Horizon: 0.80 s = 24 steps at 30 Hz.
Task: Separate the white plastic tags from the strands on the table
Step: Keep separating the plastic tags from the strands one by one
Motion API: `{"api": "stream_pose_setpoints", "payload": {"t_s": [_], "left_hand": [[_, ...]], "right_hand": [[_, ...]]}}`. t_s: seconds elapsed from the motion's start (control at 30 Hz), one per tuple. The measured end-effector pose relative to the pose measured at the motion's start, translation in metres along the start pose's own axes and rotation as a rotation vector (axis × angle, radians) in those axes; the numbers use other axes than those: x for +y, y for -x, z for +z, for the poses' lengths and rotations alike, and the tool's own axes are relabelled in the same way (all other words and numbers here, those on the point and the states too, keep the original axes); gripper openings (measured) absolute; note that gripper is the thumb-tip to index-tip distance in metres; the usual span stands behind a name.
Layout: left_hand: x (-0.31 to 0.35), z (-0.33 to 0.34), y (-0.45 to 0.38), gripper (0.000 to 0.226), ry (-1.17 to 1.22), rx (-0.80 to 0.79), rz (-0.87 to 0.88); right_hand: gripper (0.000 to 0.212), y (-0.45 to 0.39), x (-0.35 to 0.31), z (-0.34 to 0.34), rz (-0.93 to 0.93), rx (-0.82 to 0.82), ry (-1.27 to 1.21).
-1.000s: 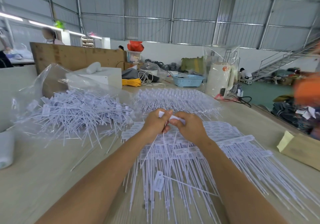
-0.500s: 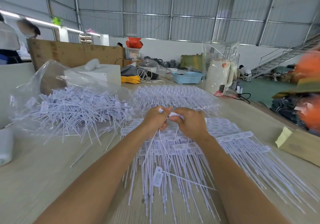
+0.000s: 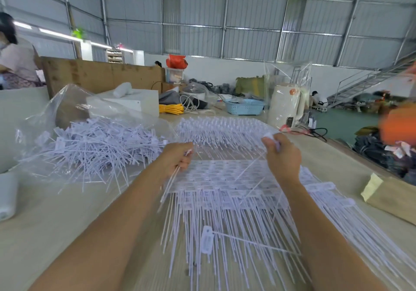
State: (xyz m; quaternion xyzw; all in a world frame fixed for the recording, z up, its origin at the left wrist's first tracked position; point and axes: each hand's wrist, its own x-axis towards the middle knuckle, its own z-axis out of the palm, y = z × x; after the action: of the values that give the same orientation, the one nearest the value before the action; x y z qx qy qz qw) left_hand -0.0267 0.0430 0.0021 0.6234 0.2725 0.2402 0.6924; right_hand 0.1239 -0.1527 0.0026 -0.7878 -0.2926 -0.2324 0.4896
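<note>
A loose tag (image 3: 206, 239) is lying nearest on the spread sheet of white tags (image 3: 225, 182) covering the table (image 3: 56, 223). Above that sheet, the left hand (image 3: 177, 160) is gripping a few strands (image 3: 170, 185), while the right hand (image 3: 282, 155), held apart, is pinching one separated tag (image 3: 269, 136). Left of the sheet, a clear bag (image 3: 67, 101) is holding the separated pile (image 3: 96, 146).

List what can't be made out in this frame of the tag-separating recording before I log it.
- Head view, left hand: the fingers curl away from the camera around thin strands, so the grip underneath is hidden.
- Right hand: the white tag it pinches is mostly covered by the thumb.
- Print on the loose tag: too small to read.
- Orange shape at the right edge: blurred and cut off.
</note>
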Motion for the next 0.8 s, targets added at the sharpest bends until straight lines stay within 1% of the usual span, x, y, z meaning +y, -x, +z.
{"api": "stream_pose_setpoints", "payload": {"t_s": [0.03,0.07,0.17,0.27,0.37,0.43,0.53,0.6,0.67,0.73,0.77,0.8], "left_hand": [[-0.002,-0.003,-0.002,0.031,0.013,0.005,0.038],[-0.004,0.000,-0.002,0.031,-0.011,-0.003,0.078],[-0.007,0.018,0.003,0.027,-0.076,-0.060,0.161],[-0.006,0.030,0.010,0.022,-0.047,-0.104,0.231],[-0.005,0.042,0.017,0.016,-0.002,-0.108,0.290],[-0.002,0.050,0.020,0.017,0.025,-0.082,0.334],[0.007,0.053,0.023,0.020,0.077,-0.072,0.387],[0.009,0.052,0.024,0.021,0.090,-0.083,0.391],[0.009,0.048,0.022,0.021,0.111,-0.076,0.354],[0.007,0.045,0.020,0.022,0.135,-0.076,0.294],[0.005,0.043,0.019,0.022,0.150,-0.090,0.263],[0.005,0.042,0.019,0.021,0.169,-0.113,0.235]], "right_hand": [[0.024,-0.001,-0.002,0.001,0.034,0.026,-0.065],[0.024,0.000,-0.008,0.005,0.025,0.009,-0.084],[0.022,0.011,-0.023,0.021,-0.065,-0.119,-0.112],[0.025,0.014,-0.028,0.022,-0.132,-0.244,-0.135],[0.031,0.015,-0.037,0.015,-0.198,-0.298,-0.235],[0.032,0.014,-0.044,0.008,-0.243,-0.322,-0.277],[0.032,0.003,-0.049,-0.010,-0.238,-0.365,-0.277],[0.030,-0.008,-0.050,-0.027,-0.216,-0.321,-0.239],[0.024,-0.016,-0.050,-0.045,-0.203,-0.205,-0.252],[0.023,-0.022,-0.052,-0.060,-0.184,-0.100,-0.357],[0.024,-0.024,-0.053,-0.066,-0.172,-0.076,-0.450],[0.026,-0.025,-0.055,-0.071,-0.157,-0.085,-0.575]]}}
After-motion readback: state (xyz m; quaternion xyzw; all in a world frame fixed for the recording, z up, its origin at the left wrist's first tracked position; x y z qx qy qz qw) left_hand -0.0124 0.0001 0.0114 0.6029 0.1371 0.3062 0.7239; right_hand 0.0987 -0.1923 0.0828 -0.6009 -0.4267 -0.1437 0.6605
